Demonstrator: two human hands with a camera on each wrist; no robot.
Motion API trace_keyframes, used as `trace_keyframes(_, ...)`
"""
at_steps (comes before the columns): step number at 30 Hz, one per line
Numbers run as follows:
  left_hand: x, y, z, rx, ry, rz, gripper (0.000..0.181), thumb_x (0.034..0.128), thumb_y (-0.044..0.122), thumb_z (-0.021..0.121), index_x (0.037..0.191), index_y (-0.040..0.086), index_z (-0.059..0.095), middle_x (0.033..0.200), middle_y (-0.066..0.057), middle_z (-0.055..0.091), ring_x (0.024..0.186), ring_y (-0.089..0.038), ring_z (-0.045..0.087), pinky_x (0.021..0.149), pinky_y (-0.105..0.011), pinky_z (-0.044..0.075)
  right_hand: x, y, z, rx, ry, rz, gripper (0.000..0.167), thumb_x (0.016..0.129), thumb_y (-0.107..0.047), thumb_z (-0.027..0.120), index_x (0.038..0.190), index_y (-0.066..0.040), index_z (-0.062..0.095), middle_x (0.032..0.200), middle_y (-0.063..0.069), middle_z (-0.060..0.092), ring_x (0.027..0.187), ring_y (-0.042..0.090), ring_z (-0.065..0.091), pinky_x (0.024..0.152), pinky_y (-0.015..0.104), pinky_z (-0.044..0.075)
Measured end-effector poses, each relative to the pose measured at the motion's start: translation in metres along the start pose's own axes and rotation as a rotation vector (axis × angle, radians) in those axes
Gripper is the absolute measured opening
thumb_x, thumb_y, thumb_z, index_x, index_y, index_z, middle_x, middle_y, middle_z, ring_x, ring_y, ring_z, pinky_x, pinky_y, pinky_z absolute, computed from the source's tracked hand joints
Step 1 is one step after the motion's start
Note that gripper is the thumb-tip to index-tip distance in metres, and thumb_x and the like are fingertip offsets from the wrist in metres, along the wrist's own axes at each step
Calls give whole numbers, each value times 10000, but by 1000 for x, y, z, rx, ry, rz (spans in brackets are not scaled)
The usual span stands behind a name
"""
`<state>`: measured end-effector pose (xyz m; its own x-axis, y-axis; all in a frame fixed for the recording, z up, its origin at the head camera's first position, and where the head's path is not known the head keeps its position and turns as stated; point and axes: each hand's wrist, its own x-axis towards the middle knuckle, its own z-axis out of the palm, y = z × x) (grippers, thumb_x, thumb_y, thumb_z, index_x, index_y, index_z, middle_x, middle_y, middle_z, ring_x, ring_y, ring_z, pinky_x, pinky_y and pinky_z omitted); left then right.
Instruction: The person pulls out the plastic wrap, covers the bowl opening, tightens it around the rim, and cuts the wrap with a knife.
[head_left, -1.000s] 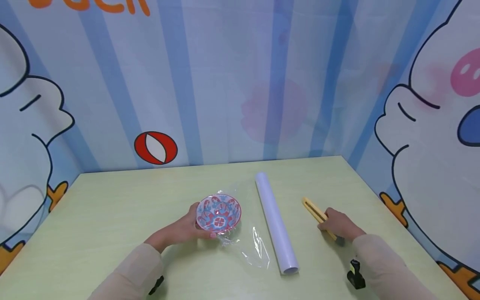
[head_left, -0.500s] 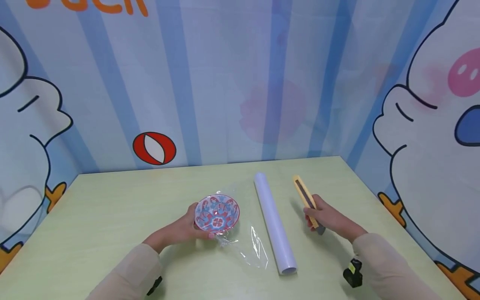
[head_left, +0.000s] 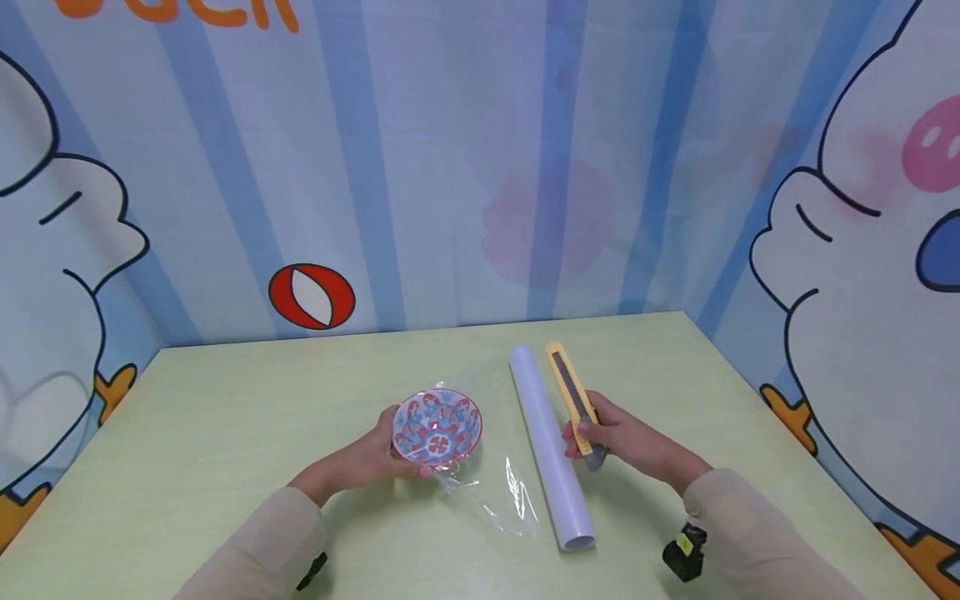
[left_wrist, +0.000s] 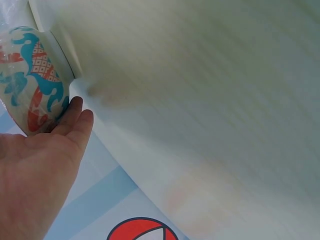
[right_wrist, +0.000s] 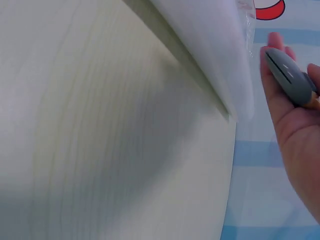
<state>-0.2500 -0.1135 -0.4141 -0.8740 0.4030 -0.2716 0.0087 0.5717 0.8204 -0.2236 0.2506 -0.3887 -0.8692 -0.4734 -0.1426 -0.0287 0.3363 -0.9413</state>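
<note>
My left hand point(head_left: 367, 457) holds a small bowl point(head_left: 437, 427) by its left side, tilted so its red and blue patterned inside faces me. In the left wrist view, the fingers of the left hand point(left_wrist: 50, 160) lie against the bowl's point(left_wrist: 37, 80) outer wall. A sheet of clear plastic film point(head_left: 506, 492) spreads from beneath the bowl toward a pale lilac-white roll point(head_left: 551, 458). Above the roll's right side, my right hand point(head_left: 626, 433) grips a yellow utility knife point(head_left: 570, 387). Its rounded grey end point(right_wrist: 285, 75) faces the right wrist camera; no bare blade shows.
The pale wood-grain table point(head_left: 247, 417) ends at a blue striped backdrop point(head_left: 457, 167) with cartoon figures on both sides. A black wrist device point(head_left: 684, 552) hangs under the right sleeve.
My right hand has lifted the utility knife and carried it left to the roll, its yellow end swinging more upright. The left hand and bowl have stayed in place.
</note>
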Motion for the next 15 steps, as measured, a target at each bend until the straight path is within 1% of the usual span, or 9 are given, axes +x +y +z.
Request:
trace_keyframes(2, 0, 0, 0, 0, 1, 2, 1080, 689, 417, 777, 1439, 140, 50, 1454, -83, 224, 1339, -295, 246, 1051, -552, 310, 1, -1, 2, -6, 30, -28, 465, 999, -279, 375, 1345, -9, 224, 980, 129, 532, 803, 150, 589, 709, 290, 486)
trace_keyframes(5, 0, 0, 0, -2, -2, 7, 1078, 693, 411, 776, 1438, 135, 48, 1453, -88, 224, 1336, -298, 249, 1051, -552, 310, 2, -1, 5, -12, 98, -41, 446, 1003, -309, 349, 1298, 13, 262, 881, 101, 511, 693, 140, 544, 627, 279, 479)
trace_keyframes(8, 0, 1, -1, -6, -4, 9, 1077, 695, 404, 776, 1439, 134, 45, 1453, -90, 221, 1334, -299, 249, 1051, -557, 307, 3, 0, 8, -28, 184, -26, 415, 997, -323, 365, 1232, 15, 316, 804, 76, 501, 613, 147, 520, 565, 278, 465)
trace_keyframes(11, 0, 1, -1, -9, -7, 11, 1073, 696, 397, 777, 1439, 136, 47, 1451, -89, 221, 1332, -298, 252, 1049, -557, 309, 5, 0, 11, -35, 262, -5, 413, 981, -361, 396, 1198, -12, 360, 758, 65, 503, 563, 163, 513, 529, 280, 463)
trace_keyframes(13, 0, 1, -1, -11, -8, 10, 1074, 697, 396, 777, 1439, 137, 45, 1452, -88, 220, 1331, -297, 252, 1048, -558, 309, 5, 0, 12, -14, 287, -1, 427, 973, -388, 402, 1201, -29, 367, 745, 60, 511, 553, 163, 521, 529, 288, 478)
trace_keyframes(15, 0, 0, -1, -13, -9, 8, 1076, 697, 397, 777, 1439, 138, 42, 1454, -88, 217, 1331, -296, 251, 1050, -559, 307, 6, 0, 14, 29, 287, -10, 434, 973, -405, 390, 1219, -48, 361, 754, 63, 523, 567, 155, 542, 548, 292, 500)
